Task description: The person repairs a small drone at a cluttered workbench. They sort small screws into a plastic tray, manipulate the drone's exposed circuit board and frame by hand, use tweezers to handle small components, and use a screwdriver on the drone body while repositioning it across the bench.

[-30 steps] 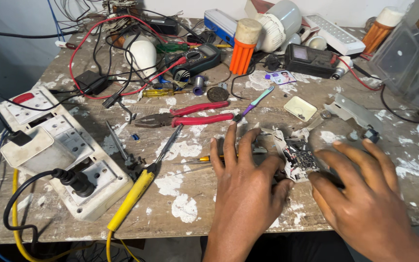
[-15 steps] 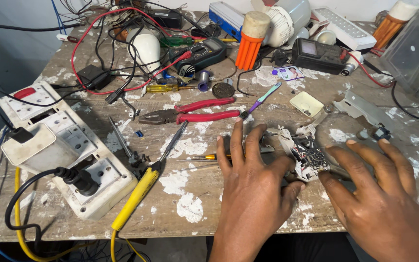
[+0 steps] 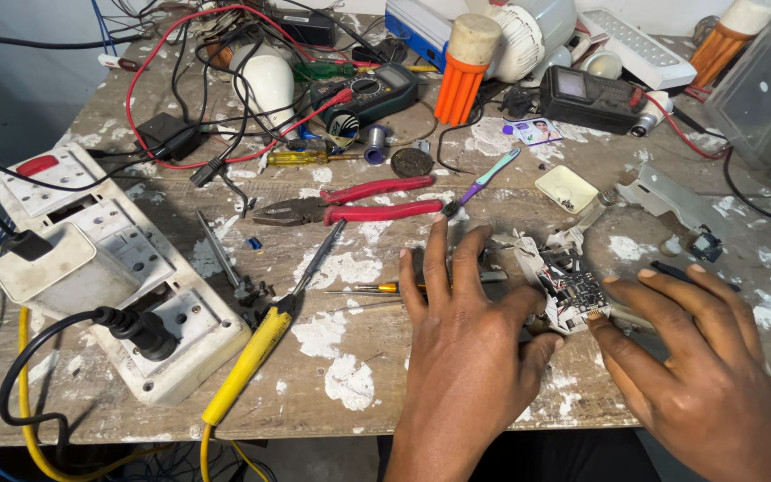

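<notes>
The left hand lies flat with fingers spread on the paint-stained wooden table. The right hand, also spread, touches the small white-edged circuit board between them, near the red-handled pliers.

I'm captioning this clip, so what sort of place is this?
Probably an electronics repair bench: both hands rest at a small circuit board on a paint-spattered wooden table, with a multimeter and soldering iron nearby.

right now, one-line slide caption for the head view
Both hands, left and right, steady a small circuit board on a cluttered workbench beside red-handled pliers.
</notes>
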`<state>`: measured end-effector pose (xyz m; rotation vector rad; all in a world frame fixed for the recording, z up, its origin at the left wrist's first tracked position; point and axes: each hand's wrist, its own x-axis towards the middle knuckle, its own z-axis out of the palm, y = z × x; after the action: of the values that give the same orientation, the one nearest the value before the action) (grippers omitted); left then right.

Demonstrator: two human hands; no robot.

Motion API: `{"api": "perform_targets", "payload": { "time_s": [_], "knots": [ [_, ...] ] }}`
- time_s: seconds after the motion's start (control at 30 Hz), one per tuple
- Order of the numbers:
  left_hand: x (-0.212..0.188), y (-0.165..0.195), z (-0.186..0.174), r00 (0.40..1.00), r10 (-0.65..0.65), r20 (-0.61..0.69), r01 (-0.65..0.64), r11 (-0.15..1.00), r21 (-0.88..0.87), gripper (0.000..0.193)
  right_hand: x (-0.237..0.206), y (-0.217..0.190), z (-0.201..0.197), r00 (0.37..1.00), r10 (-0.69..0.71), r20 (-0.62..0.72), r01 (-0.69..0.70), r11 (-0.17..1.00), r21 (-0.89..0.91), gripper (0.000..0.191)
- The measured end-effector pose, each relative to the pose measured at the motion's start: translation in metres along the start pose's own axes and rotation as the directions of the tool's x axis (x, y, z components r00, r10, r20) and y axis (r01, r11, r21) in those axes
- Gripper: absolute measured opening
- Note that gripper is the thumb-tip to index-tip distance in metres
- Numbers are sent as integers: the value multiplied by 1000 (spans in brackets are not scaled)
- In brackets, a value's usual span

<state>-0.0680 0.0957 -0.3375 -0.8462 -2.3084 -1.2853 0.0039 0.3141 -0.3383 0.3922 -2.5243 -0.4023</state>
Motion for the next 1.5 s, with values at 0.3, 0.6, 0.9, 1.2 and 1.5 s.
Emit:
{"api": "perform_targets", "payload": {
  "time_s": [0.3,0.6,0.9,1.2,1.5],
  "knots": [
    [3,6,1,1000,1,0,-1,1000,-6,28,6,17,-4,999,-55,1,54,996,75,30],
    [3,2,3,997,9,-71,-12,999,-38,36,15,7,-12,982,149,-112,-96,920,379,29],
    [-4,3,1,987,4,-159,-42,971,-234,27,29,-14,-14,929,369,26,-233,528,817,22],
    [-1,3,6,996,7,-90,-23,984,-174,29,16,0,-12,916,393,79,-323,607,726,20],
    [-6,3,0,992,48,-118,-76,967,-243,18,15,-7,-15,910,409,70,-326,600,731,17]
  ]
}}
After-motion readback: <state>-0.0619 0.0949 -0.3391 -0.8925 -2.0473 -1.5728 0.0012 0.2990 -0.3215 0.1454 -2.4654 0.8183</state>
